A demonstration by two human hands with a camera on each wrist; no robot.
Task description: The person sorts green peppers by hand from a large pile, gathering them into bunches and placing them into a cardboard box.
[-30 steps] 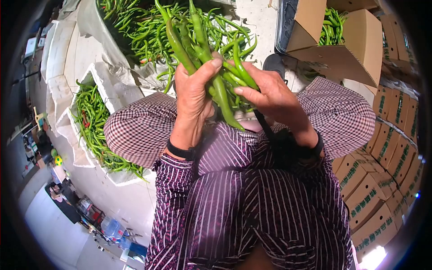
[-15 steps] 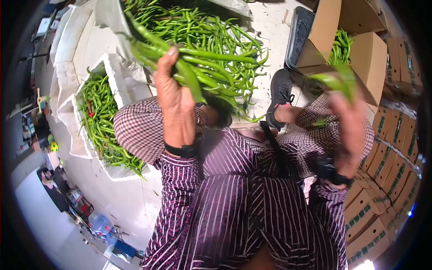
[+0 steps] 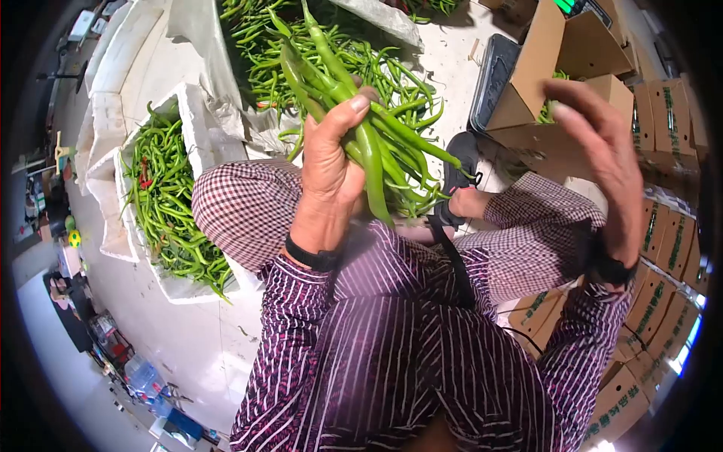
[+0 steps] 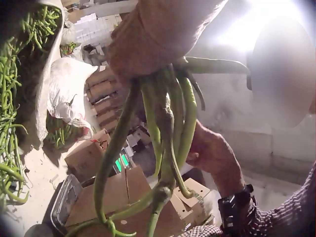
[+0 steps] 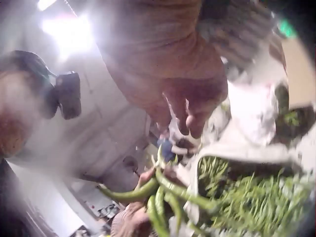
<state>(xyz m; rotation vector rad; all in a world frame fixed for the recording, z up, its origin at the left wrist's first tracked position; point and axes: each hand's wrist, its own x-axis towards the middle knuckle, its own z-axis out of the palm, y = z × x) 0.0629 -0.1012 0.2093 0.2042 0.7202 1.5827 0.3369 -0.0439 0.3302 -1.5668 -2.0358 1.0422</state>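
My left hand [image 3: 331, 158] grips a bunch of long green chili peppers [image 3: 373, 162] above my lap, thumb across them. In the left wrist view, peppers [image 4: 187, 121] hang out below the fist at uneven lengths. My right hand [image 3: 614, 166] is raised over the right knee, beside the open cardboard box [image 3: 527, 143], slightly blurred. Its fingers are extended and apart, and nothing shows between them in the right wrist view. Some green peppers [image 3: 556, 81] show inside the box, partly hidden behind the fingers.
A large heap of green peppers [image 3: 354, 56] lies ahead in a pale sheet [image 3: 199, 30]. To the left stands a white foam box [image 3: 192, 124] full of peppers [image 3: 162, 188] with a few red ones. Stacked printed cartons [image 3: 663, 241] line the right side. A black shoe [image 3: 461, 162] rests ahead.
My right hand leaves the bunch, swings right carrying peppers half a second ago, and now shows none. My left hand moves left, then returns toward the middle, still gripping its bunch.
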